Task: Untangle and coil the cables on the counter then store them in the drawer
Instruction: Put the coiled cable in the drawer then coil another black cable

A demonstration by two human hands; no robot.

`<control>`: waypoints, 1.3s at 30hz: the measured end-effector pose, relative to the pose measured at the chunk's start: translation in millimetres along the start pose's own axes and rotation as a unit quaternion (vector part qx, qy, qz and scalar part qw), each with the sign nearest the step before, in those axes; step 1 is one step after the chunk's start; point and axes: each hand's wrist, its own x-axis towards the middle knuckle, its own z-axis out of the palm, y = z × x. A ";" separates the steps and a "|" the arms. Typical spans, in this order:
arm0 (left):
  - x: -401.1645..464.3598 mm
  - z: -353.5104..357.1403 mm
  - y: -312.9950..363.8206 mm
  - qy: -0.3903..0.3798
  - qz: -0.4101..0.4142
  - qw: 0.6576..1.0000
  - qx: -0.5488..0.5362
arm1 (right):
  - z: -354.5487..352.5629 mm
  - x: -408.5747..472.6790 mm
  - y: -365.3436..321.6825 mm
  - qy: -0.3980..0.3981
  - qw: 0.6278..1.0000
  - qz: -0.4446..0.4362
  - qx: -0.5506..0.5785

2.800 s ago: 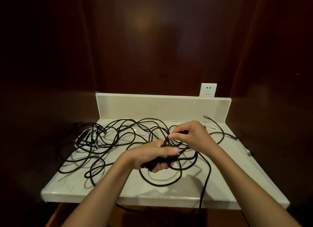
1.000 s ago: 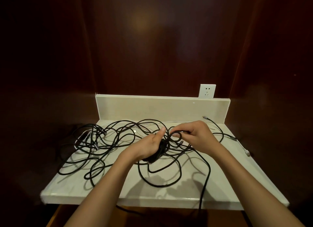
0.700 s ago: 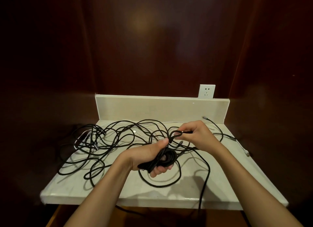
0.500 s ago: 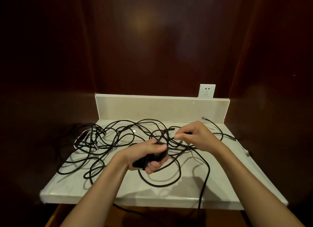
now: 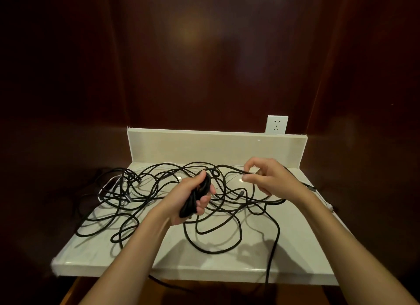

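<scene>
Left grip [image 5: 193,197] clamps the bundled black cable coil [image 5: 197,196]; right grip [image 5: 264,178] pinches its free strand [image 5: 229,168]. Risk: loose loops beneath may snag and tighten.

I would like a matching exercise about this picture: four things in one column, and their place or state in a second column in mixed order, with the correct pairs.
Things:
1. left hand
2. right hand
3. wall socket
4. loose black cables

States:
a. spread in loops over the counter
b. pinches one cable strand
c. grips a coiled cable bundle
d. above the backsplash, nothing plugged in

Pairs: 1-c, 2-b, 3-d, 4-a
</scene>
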 end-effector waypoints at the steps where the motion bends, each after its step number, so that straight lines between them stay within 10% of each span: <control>1: -0.6 1.0 -0.1 -0.005 -0.011 1.000 0.018 | -1.0 0.5 2.5 0.017 1.000 -0.014 0.006; 7: -8.0 13.5 0.5 -0.110 -0.050 0.975 0.187 | -1.0 10.1 6.6 0.149 0.987 -0.044 -0.053; 12: -17.1 23.0 12.7 -0.156 -0.003 0.954 0.258 | 2.4 16.2 17.7 0.088 0.989 0.006 -0.120; 21: -15.3 -2.3 20.8 -0.072 0.162 0.969 0.173 | -4.5 4.6 6.6 -0.144 0.989 0.005 0.038; 30: -12.5 10.3 7.6 -0.141 0.074 0.975 0.154 | 22.8 13.7 -1.2 0.015 0.992 -0.091 -0.084; 39: -12.0 8.5 2.7 -0.214 0.037 0.975 0.045 | 37.2 2.8 -2.6 -0.003 0.992 -0.123 0.022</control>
